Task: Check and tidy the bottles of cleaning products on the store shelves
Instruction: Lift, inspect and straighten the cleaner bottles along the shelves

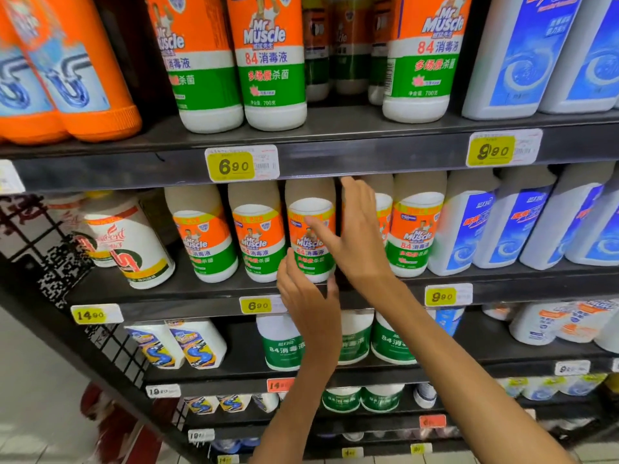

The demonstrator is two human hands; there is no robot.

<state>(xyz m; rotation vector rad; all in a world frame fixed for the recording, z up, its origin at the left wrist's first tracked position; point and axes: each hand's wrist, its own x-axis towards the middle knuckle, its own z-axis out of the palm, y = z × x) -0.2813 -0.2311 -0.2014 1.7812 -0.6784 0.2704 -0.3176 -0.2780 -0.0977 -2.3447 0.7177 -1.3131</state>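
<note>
From my head camera, looking slightly down at the second shelf, the bottle I am working on is the third Mr Muscle bottle in the row of five, standing upright near the shelf's front edge, its long axis vertical and its label facing me. It lies straight ahead of both hands and slightly above them, between them in fact. My left hand is the nearer one: it comes up from below with the wrist bent back, fingers curled round the bottle's base on the left and the thumb reaching up its right side, so it grips the bottle low down. My right hand crosses in from the right, forearm angled up and left; its fingers are straight and spread, the thumb lying across the orange part of the label, the fingertips reaching up beside the neighbouring bottle toward the upper shelf lip. It is relaxed, touching rather than clasping. Whether its palm presses the bottle's side I cannot tell. I judge the next move is a small turn or nudge to line this bottle up with its neighbours, the left hand doing the turning.
</note>
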